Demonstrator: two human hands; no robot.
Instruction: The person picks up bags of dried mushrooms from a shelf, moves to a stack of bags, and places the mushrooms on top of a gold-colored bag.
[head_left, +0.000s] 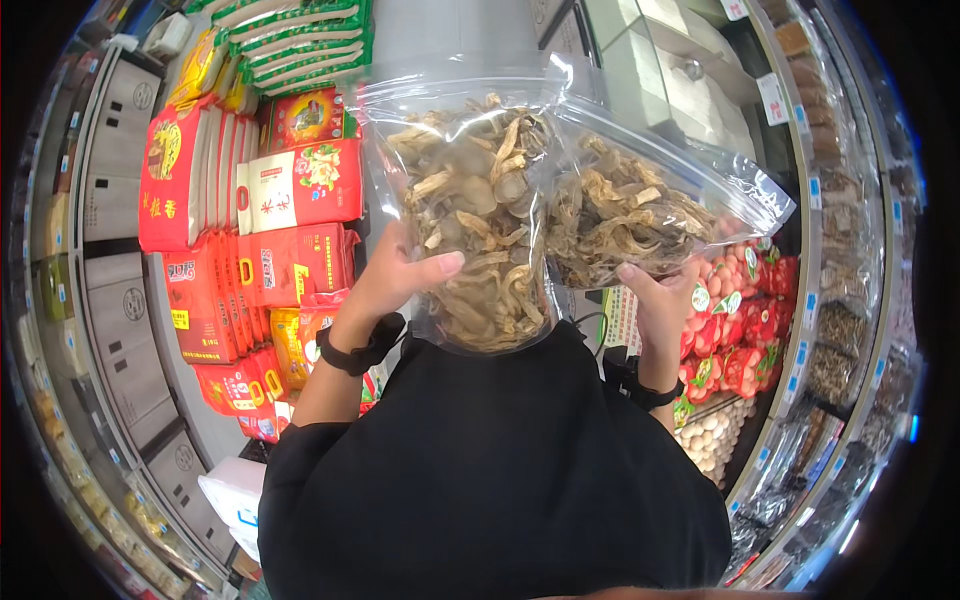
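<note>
A clear zip-top bag of dried mushrooms (480, 225) is upright in front of my chest. My left hand (409, 270) grips its left side, with the thumb across the front and the fingers hidden behind. Beside it, a second clear bag of dried mushrooms (626, 210) tilts to the right. My right hand (664, 289) holds that one by its lower edge, thumb in front. The two bags meet near the middle, the left one partly covering the other. Both bags' zip strips run along the top and look closed.
Red rice bags (296, 262) are piled to the left, with green-and-white sacks (300, 37) stacked beyond. Net bags of eggs (724, 315) and loose eggs (712, 439) lie at right. Shelves of packaged dried goods (836, 337) curve along the right edge. A glass-sided case (637, 82) stands ahead.
</note>
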